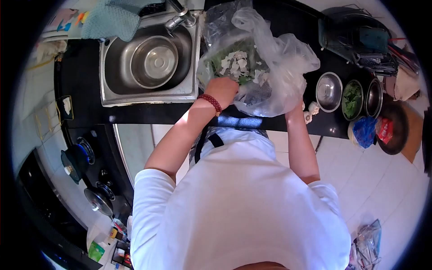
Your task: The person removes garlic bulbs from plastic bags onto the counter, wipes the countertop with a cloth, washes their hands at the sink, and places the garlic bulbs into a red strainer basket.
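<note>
A clear plastic bag (288,63) lies open on the black counter, with green leaves (245,47) and pale, shell-like scraps (235,65) inside. My left hand (222,91), with a red beaded bracelet at the wrist, is at the bag's near left edge. Its fingers curl down, and what they hold, if anything, is hidden. On the bag's right side is my right hand (294,108), mostly covered by the plastic, so its fingers do not show. Garlic bulbs (311,111) sit just right of that hand.
The sink (106,92) at the left holds a metal basin (154,62) under the faucet (180,21). Right of the bag stand a metal bowl (329,92) and a bowl of greens (352,100). A pot (75,163) sits over a lit burner at lower left.
</note>
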A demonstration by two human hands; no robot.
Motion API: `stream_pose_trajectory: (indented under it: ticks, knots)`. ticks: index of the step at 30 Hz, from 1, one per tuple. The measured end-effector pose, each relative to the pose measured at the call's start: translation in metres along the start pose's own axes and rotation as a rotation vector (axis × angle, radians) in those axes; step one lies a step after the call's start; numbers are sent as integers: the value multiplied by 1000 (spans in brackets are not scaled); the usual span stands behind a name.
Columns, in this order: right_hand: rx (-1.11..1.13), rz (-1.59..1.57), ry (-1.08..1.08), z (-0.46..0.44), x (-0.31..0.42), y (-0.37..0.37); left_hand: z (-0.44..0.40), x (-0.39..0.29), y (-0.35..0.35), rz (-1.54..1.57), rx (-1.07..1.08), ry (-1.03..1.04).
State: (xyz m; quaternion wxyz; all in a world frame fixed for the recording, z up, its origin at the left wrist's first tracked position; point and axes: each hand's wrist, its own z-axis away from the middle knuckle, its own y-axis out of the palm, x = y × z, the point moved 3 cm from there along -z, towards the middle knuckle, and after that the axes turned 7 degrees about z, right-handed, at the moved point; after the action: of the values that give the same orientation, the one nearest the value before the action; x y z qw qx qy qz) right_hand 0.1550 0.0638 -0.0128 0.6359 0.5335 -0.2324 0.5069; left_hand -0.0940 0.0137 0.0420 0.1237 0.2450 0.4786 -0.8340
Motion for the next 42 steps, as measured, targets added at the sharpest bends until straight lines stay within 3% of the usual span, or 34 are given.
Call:
stream_pose_trajectory:
  ticks: [1,3,7,10,13,16,18,19,22,25,28,31,34,39,41,42]
  knots:
    - [9,312,-153,2,3,-1,2,0,3,-23,44,-19]
    - [9,572,-273,5,4,-2,-1,5,19,-79,51,-30]
    - [19,744,-353,6,3,0,-7,3,31,-19,-7,21]
    - [25,846,-397,8,3,1,-13,-8,38,64,-195,48]
    - [42,962,-442,9,5,4,-23,-7,53,-9,-194,114]
    - [65,1105,-479,11,12,9,-29,-2,73,194,-313,-124]
    - [74,1137,-487,14,14,9,-29,1,80,27,-326,60]
    - [67,1053,-463,13,7,2,-30,2,82,-58,-330,154]
    - [59,878,-424,11,-5,-8,-35,8,82,230,-335,71]
    - [56,810,-384,8,-5,-7,-33,5,81,-80,-256,244]
    - [49,747,-339,7,-3,-2,-26,3,82,130,-231,115]
    - [34,654,-284,7,-1,1,-25,9,100,66,-246,268]
    - [-17,444,-170,7,0,7,-24,6,92,129,-128,169]
    - [-228,-94,202,13,14,23,-23,7,96,620,-250,78]
    - [-205,-110,156,15,12,22,-23,9,99,741,-283,99]
    - [-100,-41,-12,16,9,23,-20,8,95,738,-303,127]
